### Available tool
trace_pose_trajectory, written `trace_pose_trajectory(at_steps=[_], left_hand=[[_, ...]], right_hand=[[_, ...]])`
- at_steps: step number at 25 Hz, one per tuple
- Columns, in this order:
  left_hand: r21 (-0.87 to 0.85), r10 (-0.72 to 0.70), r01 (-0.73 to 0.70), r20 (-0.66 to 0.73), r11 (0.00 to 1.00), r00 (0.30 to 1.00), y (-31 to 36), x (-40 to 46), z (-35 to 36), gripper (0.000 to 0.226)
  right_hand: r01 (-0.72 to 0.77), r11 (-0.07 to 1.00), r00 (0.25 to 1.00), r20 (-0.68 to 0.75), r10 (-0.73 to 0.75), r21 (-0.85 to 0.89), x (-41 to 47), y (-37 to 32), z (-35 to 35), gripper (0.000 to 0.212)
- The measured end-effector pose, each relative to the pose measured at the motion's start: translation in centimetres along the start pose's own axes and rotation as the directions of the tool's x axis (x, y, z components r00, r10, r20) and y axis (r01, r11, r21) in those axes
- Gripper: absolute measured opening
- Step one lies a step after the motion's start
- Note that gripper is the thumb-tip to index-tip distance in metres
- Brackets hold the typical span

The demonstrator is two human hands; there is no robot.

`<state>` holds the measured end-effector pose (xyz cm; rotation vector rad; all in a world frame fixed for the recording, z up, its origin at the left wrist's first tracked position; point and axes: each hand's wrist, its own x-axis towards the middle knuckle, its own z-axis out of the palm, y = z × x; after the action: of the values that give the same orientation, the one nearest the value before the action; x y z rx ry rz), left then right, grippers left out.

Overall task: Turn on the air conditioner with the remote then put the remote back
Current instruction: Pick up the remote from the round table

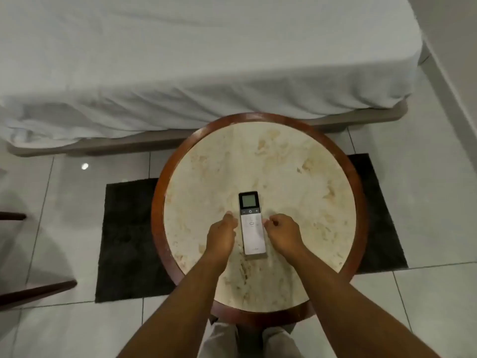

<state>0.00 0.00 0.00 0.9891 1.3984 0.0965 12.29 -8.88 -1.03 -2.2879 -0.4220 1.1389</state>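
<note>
A slim white air-conditioner remote (252,228) with a dark top and a small grey screen lies flat on the round marble-topped table (284,164), its screen end pointing away from me. My left hand (222,239) hovers just left of the remote with its fingers curled downward, a narrow gap between them and the remote's edge. My right hand (282,235) is just right of the remote. Its curled fingertips reach the remote's right edge, and I cannot tell whether they grip it. The air conditioner is out of view.
The table has a dark wooden rim and stands on a black rug (124,241) over white floor tiles. A bed with a white sheet (206,60) runs along the far side. Dark wooden furniture legs (36,293) show at the left edge.
</note>
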Motion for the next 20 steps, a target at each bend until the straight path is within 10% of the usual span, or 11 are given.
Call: trace_pose_trajectory(at_steps=[11, 17, 20], left_hand=[[-0.173, -0.073, 0.067, -0.033, 0.983, 0.997, -0.1, 0.8, 1.5, 0.048], [0.046, 0.071, -0.073, 0.049, 0.996, 0.996, 5.6, -3.3, 0.2, 0.053], [0.349, 0.359, -0.369, 0.096, 0.861, 0.928, 11.6, -7.2, -0.7, 0.045]], right_hand=[[-0.074, 0.953, 0.997, 0.025, 0.070, 0.295, 2.2, -0.5, 3.7, 0.021], [-0.154, 0.850, 0.988, 0.105, 0.117, 0.504, -1.4, -3.0, -2.6, 0.010], [-0.102, 0.794, 0.994, 0.041, 0.097, 0.599, -4.6, -6.0, -9.2, 0.016]])
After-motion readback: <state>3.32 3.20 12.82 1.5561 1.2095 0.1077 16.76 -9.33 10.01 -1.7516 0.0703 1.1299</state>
